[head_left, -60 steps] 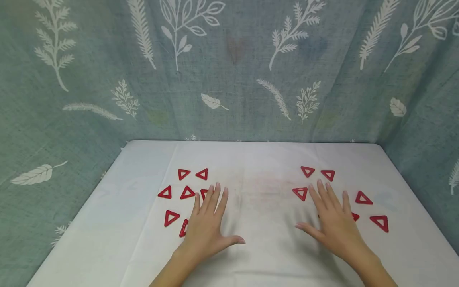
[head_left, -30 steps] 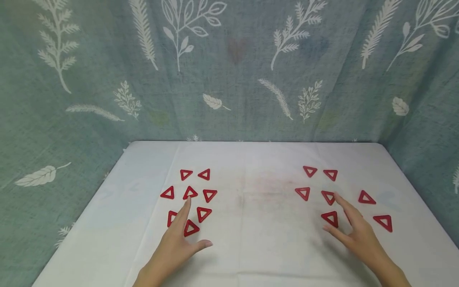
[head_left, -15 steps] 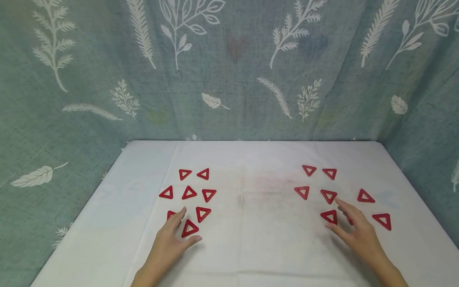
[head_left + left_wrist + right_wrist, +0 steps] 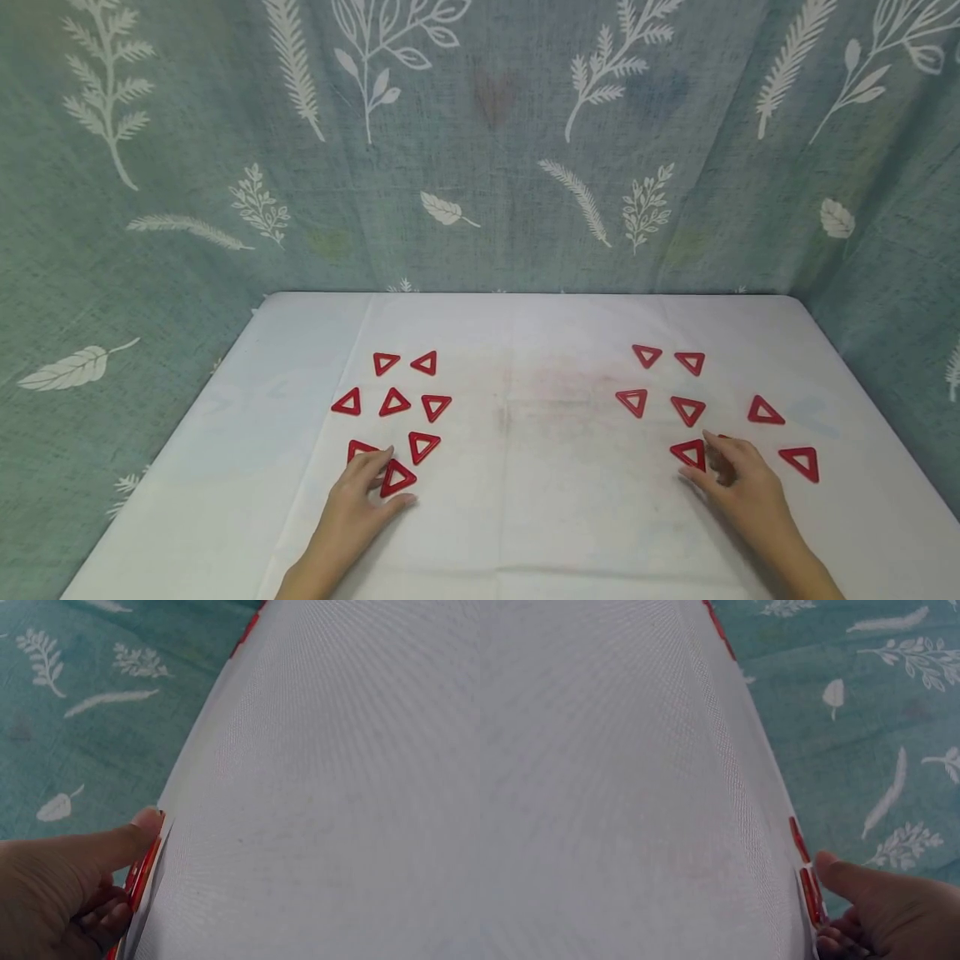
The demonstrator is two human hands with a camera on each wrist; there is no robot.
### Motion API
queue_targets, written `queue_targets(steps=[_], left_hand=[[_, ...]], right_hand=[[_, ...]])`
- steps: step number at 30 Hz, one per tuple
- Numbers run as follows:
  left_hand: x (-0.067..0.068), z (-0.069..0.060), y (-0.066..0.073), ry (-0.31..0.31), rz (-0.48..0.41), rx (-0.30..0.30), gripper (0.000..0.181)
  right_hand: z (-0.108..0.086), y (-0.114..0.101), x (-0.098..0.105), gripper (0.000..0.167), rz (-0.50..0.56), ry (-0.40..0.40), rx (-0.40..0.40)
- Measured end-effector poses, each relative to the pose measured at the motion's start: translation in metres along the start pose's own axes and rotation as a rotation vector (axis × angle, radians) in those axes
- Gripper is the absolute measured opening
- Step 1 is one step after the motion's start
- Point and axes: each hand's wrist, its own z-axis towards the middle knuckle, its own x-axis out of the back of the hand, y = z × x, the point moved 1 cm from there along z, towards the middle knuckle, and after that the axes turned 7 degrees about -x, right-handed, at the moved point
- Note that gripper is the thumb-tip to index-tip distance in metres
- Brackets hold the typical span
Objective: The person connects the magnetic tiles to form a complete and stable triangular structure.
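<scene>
Around a red open-centred triangle [image 4: 398, 478] at the left group's near end, my left hand [image 4: 347, 512] curls its thumb and fingers; the piece lies flat. The left wrist view has the thumb [image 4: 146, 819] at one end of a red piece [image 4: 139, 881], fingers at the other. My right hand [image 4: 750, 487] likewise bends thumb and fingers about another red triangle [image 4: 688, 454]. In the right wrist view its thumb [image 4: 832, 862] meets a red piece [image 4: 810, 896]. One triangle [image 4: 362, 451] is partly covered by the left hand, another mostly by the right.
More red triangles lie flat in two groups, such as one at the left [image 4: 394, 402] and one at the right [image 4: 799, 463]. A white cloth [image 4: 525, 517] covers the table. A green leaf-patterned curtain [image 4: 495, 183] hangs behind and at both sides.
Both hands were spread above the triangles, then drew back toward me and lowered. Their fingers have closed in around one triangle each. The triangles have hardly moved.
</scene>
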Motion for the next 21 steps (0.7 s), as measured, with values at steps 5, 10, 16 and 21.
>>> queue_targets(steps=[5,10,16,21], left_hand=[[-0.002,0.000,-0.003,-0.057,0.039,0.073,0.065],[-0.004,-0.001,-0.010,-0.061,0.049,0.102,0.058],[-0.005,-0.002,-0.012,-0.019,0.034,0.054,0.051],[-0.005,-0.003,-0.013,0.008,0.010,0.060,0.048]], right_hand=[[0.000,-0.001,-0.002,0.065,-0.047,-0.059,-0.066],[0.001,-0.003,-0.003,0.062,-0.090,-0.065,-0.080],[0.000,-0.003,-0.007,0.057,-0.116,-0.043,-0.058],[-0.003,-0.002,-0.011,0.052,-0.078,-0.035,-0.042]])
